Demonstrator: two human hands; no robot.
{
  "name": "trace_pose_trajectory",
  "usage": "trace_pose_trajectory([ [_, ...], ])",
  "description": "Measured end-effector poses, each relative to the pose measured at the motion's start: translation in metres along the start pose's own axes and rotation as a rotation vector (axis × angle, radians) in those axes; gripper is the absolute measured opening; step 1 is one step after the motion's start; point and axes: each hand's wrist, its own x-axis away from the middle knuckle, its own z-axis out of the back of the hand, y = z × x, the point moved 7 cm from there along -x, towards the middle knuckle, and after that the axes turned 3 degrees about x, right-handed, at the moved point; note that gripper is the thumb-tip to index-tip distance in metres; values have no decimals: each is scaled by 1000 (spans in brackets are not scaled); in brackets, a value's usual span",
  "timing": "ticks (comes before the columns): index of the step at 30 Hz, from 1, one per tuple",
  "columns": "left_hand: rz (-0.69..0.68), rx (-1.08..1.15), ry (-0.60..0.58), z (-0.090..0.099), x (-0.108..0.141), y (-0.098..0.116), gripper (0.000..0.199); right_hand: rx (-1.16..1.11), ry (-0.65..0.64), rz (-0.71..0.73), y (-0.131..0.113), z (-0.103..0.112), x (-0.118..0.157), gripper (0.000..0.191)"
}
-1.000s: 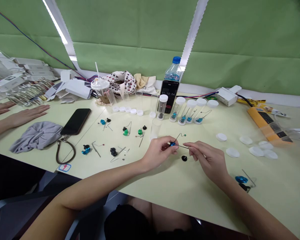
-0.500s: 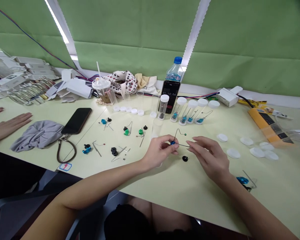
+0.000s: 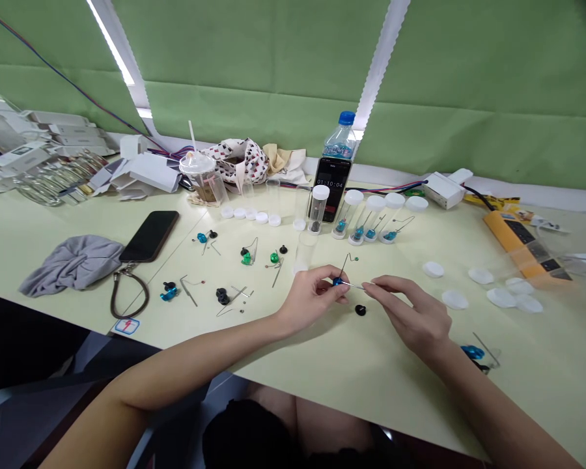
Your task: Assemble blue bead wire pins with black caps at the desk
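My left hand [image 3: 312, 296] pinches a small blue metal part [image 3: 338, 281], from which a bent thin wire [image 3: 344, 264] with a green tip stands up. Between the fingertips of my right hand [image 3: 413, 312] is a thin metal rod [image 3: 354, 285], its far end touching the blue part. A black knob [image 3: 360, 311] lies on the table just below, between my hands. Behind my left hand stands a clear tube [image 3: 305, 251]. Several sets of coloured parts with wires lie left of my hands, among them a green one [image 3: 274, 257] and a black one [image 3: 222, 296].
Capped tubes [image 3: 354, 202] stand before a propped phone [image 3: 333, 182] and a bottle [image 3: 340, 140]. White caps [image 3: 454, 299] and an orange power strip [image 3: 525, 244] are at right. At left lie a phone [image 3: 151, 236], a grey cloth [image 3: 73, 260] and boxes. A drink cup [image 3: 202, 179] stands behind.
Another person's hands at the far left have left the view. My right fingers have shifted slightly, and the thin rod has tilted a little. My left hand still holds the blue part.
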Motion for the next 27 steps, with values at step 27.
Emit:
trace_pose_trajectory([
  [27, -18, -40, -29, -1, 2, 5, 20, -262, -87, -285, -4, -9, -11, 21],
])
